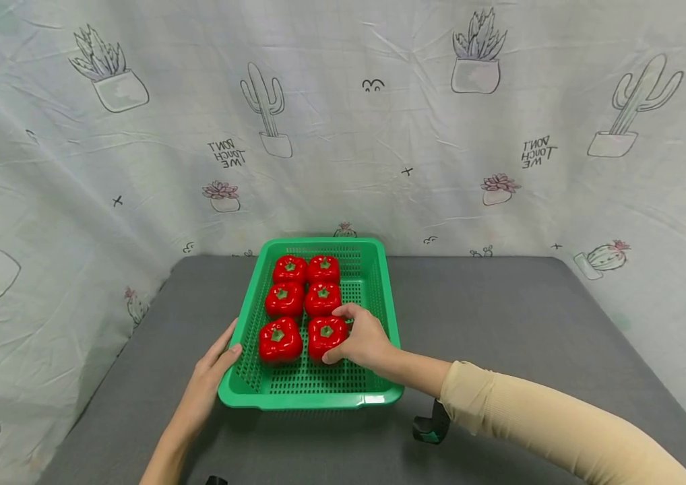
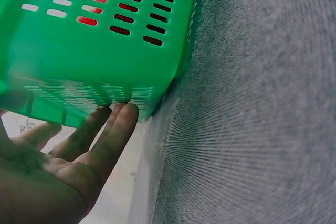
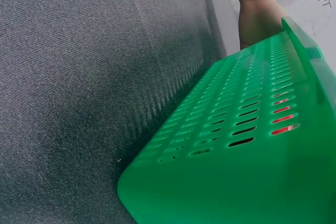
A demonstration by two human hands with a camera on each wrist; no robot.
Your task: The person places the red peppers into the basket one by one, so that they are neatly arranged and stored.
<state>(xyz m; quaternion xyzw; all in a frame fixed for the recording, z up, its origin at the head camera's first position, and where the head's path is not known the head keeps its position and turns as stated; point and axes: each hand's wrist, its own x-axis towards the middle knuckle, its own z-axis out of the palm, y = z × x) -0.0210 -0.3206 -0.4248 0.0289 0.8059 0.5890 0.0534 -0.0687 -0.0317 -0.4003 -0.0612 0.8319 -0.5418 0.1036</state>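
Observation:
A green perforated plastic basket (image 1: 343,401) stands on the grey table, with several glossy red bell peppers in two columns in its left and middle part. My right hand (image 1: 367,340) reaches over the basket's right side. Its thumb and fingers are round the near right bell pepper (image 1: 326,337), which sits beside another bell pepper (image 1: 280,340). At the basket's left side, my left hand (image 1: 206,374) has its thumb at the rim. In the left wrist view the left hand (image 2: 63,171) touches the outer wall with extended fingers. The right hand is out of sight in the right wrist view.
The grey tabletop (image 1: 488,316) extends on both sides of the basket. Behind it hangs a pale curtain (image 1: 331,135) printed with potted cacti. A black strap-like object (image 1: 432,426) shows beneath the right forearm.

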